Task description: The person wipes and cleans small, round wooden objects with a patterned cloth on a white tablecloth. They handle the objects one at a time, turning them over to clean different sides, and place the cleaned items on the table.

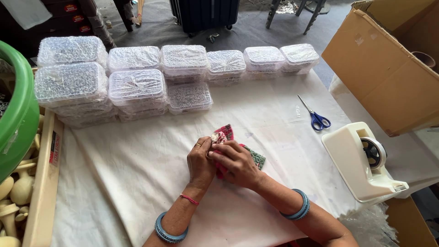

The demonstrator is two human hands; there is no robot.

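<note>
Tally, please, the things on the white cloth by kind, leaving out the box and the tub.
Clear lidded boxes: 9
Blue-handled scissors: 1
Cream tape dispenser: 1
Patterned fabric pouch, held by left hand and right hand: 1
Total: 12

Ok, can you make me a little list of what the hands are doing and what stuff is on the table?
left hand: pinches the top of the small patterned cloth pouch
right hand: lies over the pouch, pressing it
surface: white sheet
behind: clear plastic boxes, stacked in rows
right side: blue-handled scissors, cream tape dispenser, cardboard box
left side: green tub
</note>
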